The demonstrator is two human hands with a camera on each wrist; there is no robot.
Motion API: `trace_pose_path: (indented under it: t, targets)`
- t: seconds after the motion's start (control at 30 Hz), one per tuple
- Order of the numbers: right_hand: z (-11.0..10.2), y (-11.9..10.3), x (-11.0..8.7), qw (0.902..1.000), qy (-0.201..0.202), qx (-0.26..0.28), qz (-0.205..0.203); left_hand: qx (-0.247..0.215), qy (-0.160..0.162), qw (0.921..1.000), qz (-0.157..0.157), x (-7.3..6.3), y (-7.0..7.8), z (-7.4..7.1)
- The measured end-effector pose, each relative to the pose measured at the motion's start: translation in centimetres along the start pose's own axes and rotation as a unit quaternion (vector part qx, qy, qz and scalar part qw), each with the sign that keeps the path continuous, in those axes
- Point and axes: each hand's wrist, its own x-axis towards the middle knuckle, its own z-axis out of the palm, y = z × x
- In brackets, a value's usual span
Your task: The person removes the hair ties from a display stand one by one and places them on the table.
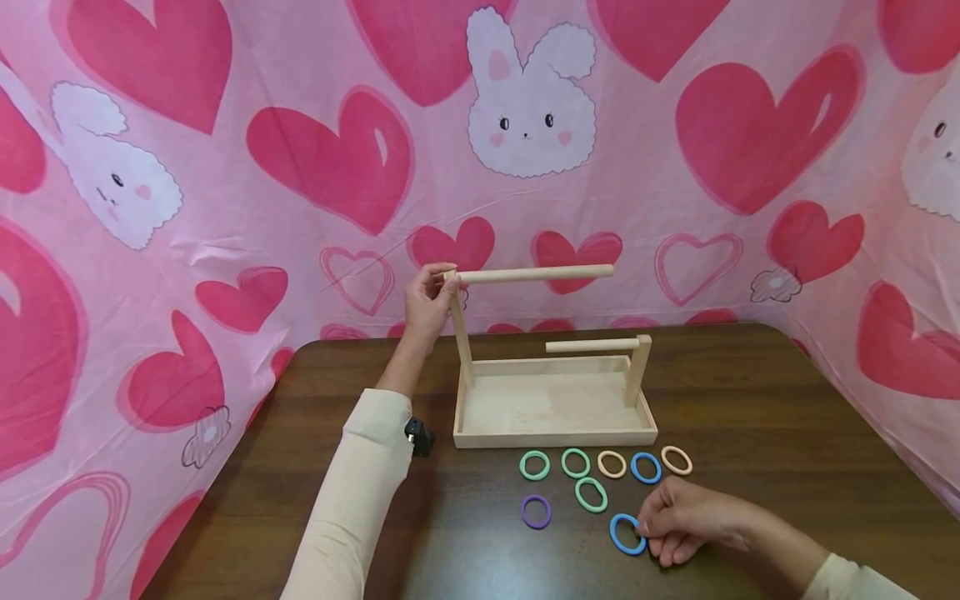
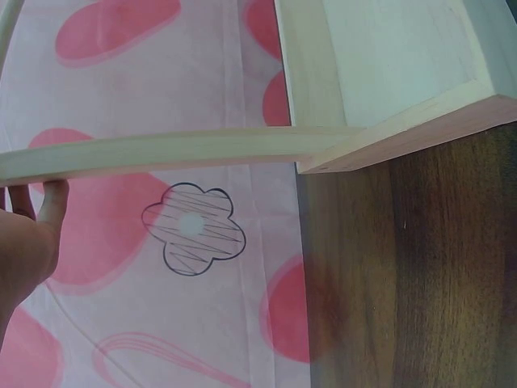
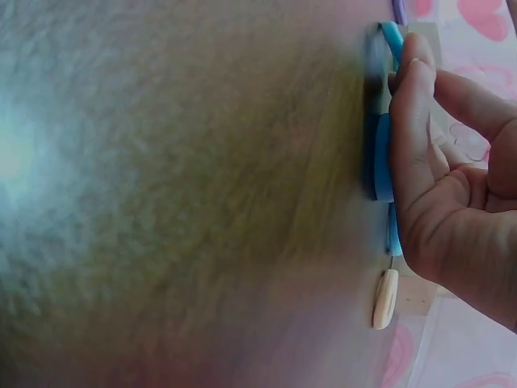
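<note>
My left hand (image 1: 426, 308) grips the top of the tall wooden post (image 1: 461, 333), where a long round dowel (image 1: 536, 274) juts out to the right. Fingers of that hand also show against the post at the left edge of the left wrist view. The post rises from the left end of a shallow wooden tray (image 1: 555, 440). A shorter post (image 1: 637, 375) at the tray's right end carries a short dowel (image 1: 592, 345) pointing left. Low at the table's front, my right hand (image 1: 686, 521) pinches the right edge of a blue ring (image 1: 627, 551) between thumb and fingers.
Several rings lie between tray and right hand: green, cream and blue ones, plus a purple ring (image 1: 523, 512) to the left. The dark wooden table (image 1: 712, 392) meets a pink heart-patterned cloth (image 1: 637, 183) behind. A black wrist camera (image 1: 420, 437) sits on the left sleeve.
</note>
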Motion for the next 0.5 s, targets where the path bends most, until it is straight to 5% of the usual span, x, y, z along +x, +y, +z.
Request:
trace_pose_path:
  t: [0.5]
  targets:
    - [-0.1, -1.4, -0.7, 0.9973, -0.023, -0.055, -0.043, 0.007, -0.003, 1.0000, 0.001, -0.1, -0.2, -0.1]
